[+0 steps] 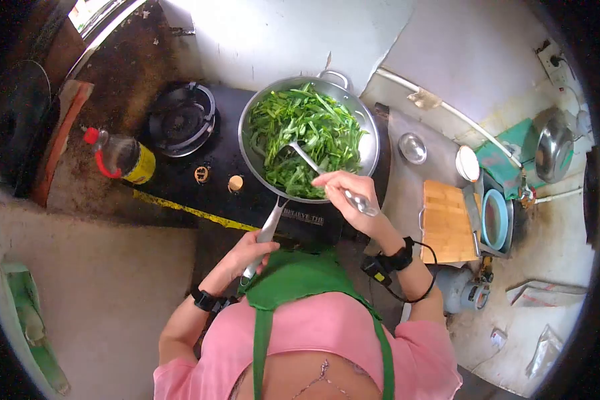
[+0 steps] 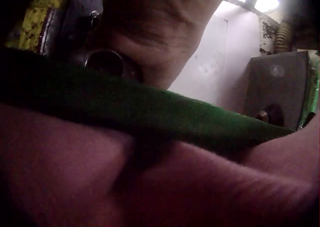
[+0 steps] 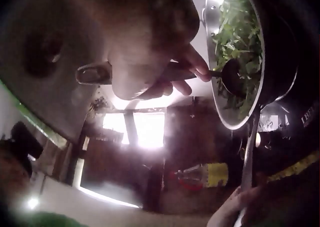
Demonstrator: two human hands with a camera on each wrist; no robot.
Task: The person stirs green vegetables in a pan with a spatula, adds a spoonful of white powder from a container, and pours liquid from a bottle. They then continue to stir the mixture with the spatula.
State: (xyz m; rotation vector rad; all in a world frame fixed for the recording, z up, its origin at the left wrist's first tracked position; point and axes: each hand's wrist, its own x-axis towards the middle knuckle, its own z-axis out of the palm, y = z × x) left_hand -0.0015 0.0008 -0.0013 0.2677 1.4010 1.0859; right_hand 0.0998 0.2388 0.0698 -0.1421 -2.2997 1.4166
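Observation:
A steel wok [image 1: 245, 150] full of chopped green leafy vegetables [image 1: 307, 120] sits on the stove. My left hand [image 1: 243, 257] grips its long metal handle [image 1: 271, 221] near the end. In the left wrist view that hand [image 2: 155, 31] is dark, with the handle's hollow end [image 2: 107, 61] beside it and the green apron [image 2: 165, 109] crossing in front. My right hand [image 1: 353, 185] holds a metal ladle [image 1: 307, 158] by its shaft, over the wok's near right rim. The ladle's bowl [image 3: 232, 76] rests among the greens.
Left of the wok is a second burner [image 1: 182, 119], then a red-capped bottle [image 1: 130, 159]. On the right counter lie a wooden cutting board [image 1: 447, 220], a knife [image 1: 472, 213], a blue basin [image 1: 495, 219] and a metal lid [image 1: 413, 148]. A gas cylinder [image 1: 457, 287] stands below.

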